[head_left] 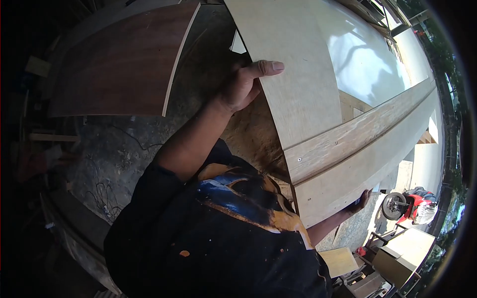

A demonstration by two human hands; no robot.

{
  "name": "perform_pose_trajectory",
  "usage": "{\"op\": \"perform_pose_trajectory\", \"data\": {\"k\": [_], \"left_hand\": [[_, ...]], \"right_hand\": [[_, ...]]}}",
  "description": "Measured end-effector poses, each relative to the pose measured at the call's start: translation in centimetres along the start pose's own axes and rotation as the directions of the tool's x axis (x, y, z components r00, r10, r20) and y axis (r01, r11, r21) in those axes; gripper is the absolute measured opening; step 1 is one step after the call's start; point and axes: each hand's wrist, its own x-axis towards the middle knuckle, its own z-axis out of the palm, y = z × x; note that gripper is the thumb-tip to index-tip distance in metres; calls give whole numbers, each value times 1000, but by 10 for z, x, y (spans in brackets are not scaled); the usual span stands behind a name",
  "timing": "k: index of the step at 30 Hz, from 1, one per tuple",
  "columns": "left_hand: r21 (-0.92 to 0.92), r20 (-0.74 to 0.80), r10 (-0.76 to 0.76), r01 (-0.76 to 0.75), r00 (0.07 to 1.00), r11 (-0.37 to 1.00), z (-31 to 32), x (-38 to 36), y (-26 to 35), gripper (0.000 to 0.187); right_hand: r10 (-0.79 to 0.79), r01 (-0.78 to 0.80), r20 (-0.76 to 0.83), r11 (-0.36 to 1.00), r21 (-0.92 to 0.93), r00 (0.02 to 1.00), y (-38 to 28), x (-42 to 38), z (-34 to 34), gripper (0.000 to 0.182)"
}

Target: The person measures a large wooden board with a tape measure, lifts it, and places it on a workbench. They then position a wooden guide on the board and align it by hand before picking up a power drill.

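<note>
A pale plywood panel (303,64) stretches in front of me, with two long wooden strips lying across its near end. The upper strip (343,140) shows a rough grain and a few screw heads. The lower strip (330,187) is smoother. My left hand (248,82) grips the panel's left edge, thumb flat on the top face and the other fingers hidden beneath. At the near edge of the lower strip, my right hand (365,199) reaches up from below with its fingers curled against the wood; its palm is mostly hidden.
To the left is a dark reddish-brown plywood sheet (124,59). A white glossy board (365,62) catches sunlight beyond the panel. Cables (102,193) lie on the concrete floor (149,136). At right are a red motorcycle (410,206) and wooden furniture pieces (397,258).
</note>
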Motion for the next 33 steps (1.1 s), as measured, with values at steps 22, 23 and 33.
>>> {"op": "perform_pose_trajectory", "data": {"k": [22, 23, 33], "left_hand": [[333, -712, 664, -722, 229, 606, -346, -261, 176, 51], [353, -708, 678, -734, 196, 580, -354, -268, 165, 51], [610, -609, 793, 634, -11, 476, -416, -273, 39, 33]], "right_hand": [[403, -44, 864, 899, -435, -302, 251, -92, 802, 30], [357, 24, 865, 928, -373, -353, 268, -109, 820, 28], [765, 926, 533, 360, 112, -362, 405, -67, 834, 26]]}}
